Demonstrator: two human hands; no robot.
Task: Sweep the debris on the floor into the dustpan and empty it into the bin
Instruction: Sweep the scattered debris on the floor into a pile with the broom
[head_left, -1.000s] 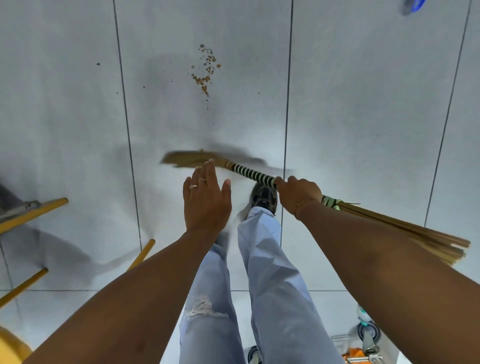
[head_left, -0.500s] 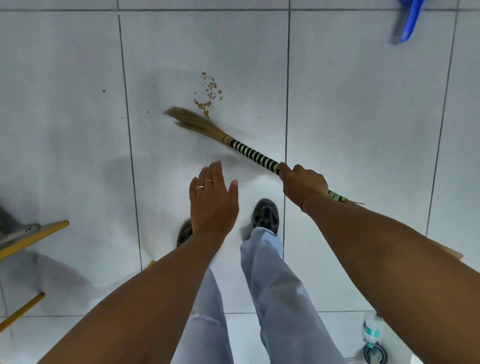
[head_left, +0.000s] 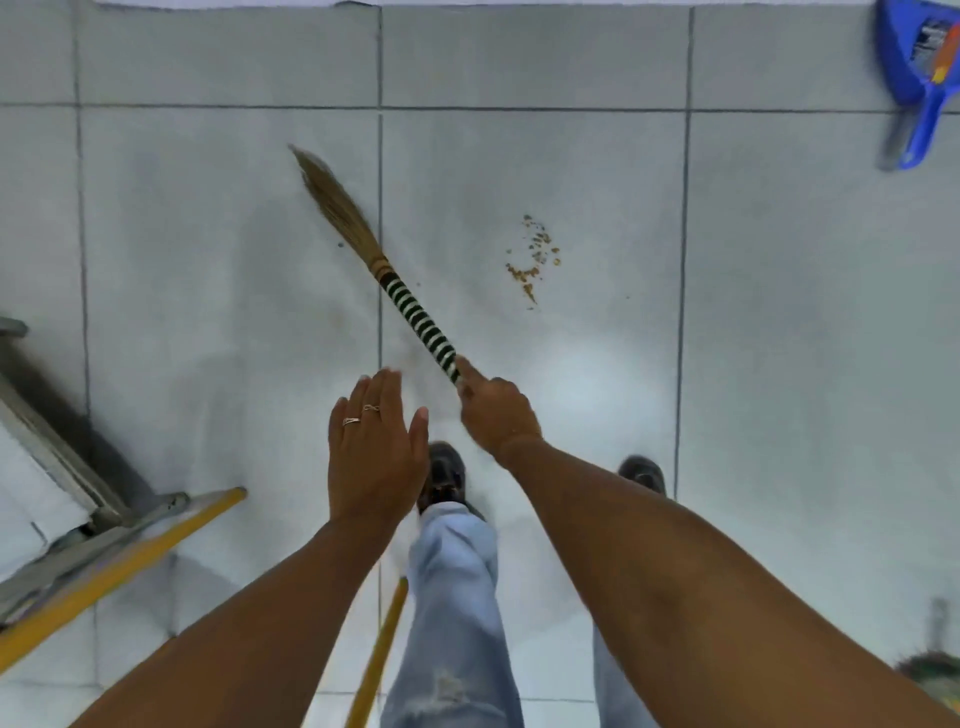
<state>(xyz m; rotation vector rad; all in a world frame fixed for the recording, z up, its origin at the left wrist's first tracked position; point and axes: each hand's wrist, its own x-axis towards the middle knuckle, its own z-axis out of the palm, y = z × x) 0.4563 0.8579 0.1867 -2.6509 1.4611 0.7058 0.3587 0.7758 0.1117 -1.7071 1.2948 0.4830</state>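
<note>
Broom (head_left: 415, 312) left of debris (head_left: 535, 257), apart.

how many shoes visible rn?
2: one shoe just below the left hand, the other shoe right of the right forearm. Both partly hidden.

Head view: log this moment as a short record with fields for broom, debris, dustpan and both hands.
broom: grass broom, bristle tip on the floor, left of the debris, not touching it
debris: small brown crumbs on a white tile
dustpan: blue dustpan, far right on the floor, apart from the debris
right hand: right hand, grip shut on the striped handle
left hand: left hand, open, flat, empty
</note>
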